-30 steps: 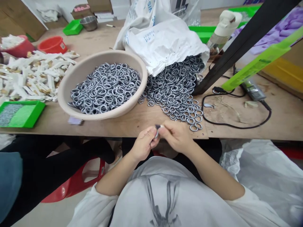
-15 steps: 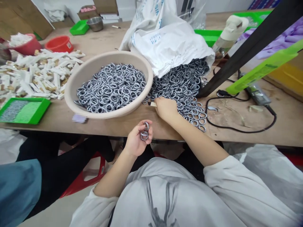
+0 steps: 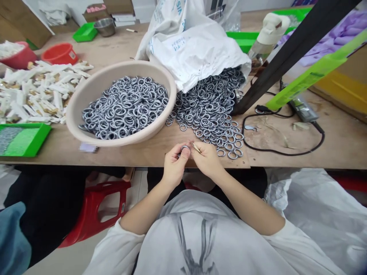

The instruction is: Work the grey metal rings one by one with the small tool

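Near the table's front edge, my left hand [image 3: 174, 165] is closed on metal rings, with one grey ring [image 3: 185, 147] showing between thumb and fingers. Close beside it on the right, my right hand [image 3: 208, 159] pinches a small flat stick [image 3: 196, 148], pale and seen nearly edge-on. The stick's tip points toward the ring; whether they touch I cannot tell. Just beyond my hands spreads a pile of grey metal rings [image 3: 206, 110], spilling from a white sack [image 3: 197, 53]. A beige basin [image 3: 71, 124] full of similar rings stands to the left.
White pieces [image 3: 37, 93] are heaped at the left behind a green tray [image 3: 43, 139]. A black post [image 3: 275, 72] rises on the right, near a bright green bar [image 3: 309, 76] and a looped cable [image 3: 282, 152]. A person's dark-clothed leg and a red stool [image 3: 83, 214] are at the lower left.
My right hand has come back from the ring pile to my left hand, bringing the stick. My left hand has turned and moved slightly forward with its rings. The camera view has shifted slightly right.
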`<action>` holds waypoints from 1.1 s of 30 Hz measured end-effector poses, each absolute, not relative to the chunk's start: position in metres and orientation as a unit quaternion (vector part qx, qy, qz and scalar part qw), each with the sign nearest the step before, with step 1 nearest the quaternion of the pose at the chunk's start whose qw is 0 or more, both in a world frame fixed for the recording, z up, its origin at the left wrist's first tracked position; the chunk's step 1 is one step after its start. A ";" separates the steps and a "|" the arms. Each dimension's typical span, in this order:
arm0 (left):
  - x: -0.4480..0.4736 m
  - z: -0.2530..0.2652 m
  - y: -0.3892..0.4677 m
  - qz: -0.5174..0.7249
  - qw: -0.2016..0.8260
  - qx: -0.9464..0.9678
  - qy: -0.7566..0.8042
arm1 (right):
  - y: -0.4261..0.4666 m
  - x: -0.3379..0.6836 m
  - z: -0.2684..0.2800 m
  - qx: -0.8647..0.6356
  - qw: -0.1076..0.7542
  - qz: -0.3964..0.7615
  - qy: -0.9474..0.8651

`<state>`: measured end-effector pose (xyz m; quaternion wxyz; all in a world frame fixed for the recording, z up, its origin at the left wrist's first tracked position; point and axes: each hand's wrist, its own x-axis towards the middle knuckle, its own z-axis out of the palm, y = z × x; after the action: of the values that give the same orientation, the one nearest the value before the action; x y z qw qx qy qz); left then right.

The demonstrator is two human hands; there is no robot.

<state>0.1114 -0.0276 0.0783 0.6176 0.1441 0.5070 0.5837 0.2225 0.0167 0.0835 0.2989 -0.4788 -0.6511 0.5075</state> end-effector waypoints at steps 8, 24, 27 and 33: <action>0.109 0.091 -0.028 0.579 0.604 0.150 0.527 | 0.013 0.241 0.093 -0.431 0.355 0.479 -0.677; 0.116 0.101 -0.031 0.593 0.616 0.091 0.510 | 0.001 0.235 0.096 -0.356 0.301 0.231 -0.854; 0.119 0.102 -0.039 0.562 0.650 0.126 0.495 | 0.011 0.240 0.090 -0.403 0.299 0.282 -0.817; 0.080 0.133 -0.036 0.559 0.527 0.376 0.518 | 0.039 0.261 0.075 -0.545 0.332 0.349 -0.686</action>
<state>0.0797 -0.0360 0.1329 0.5272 0.3764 0.5176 0.5590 0.2608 0.0385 0.0750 0.3321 -0.5454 -0.6857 0.3492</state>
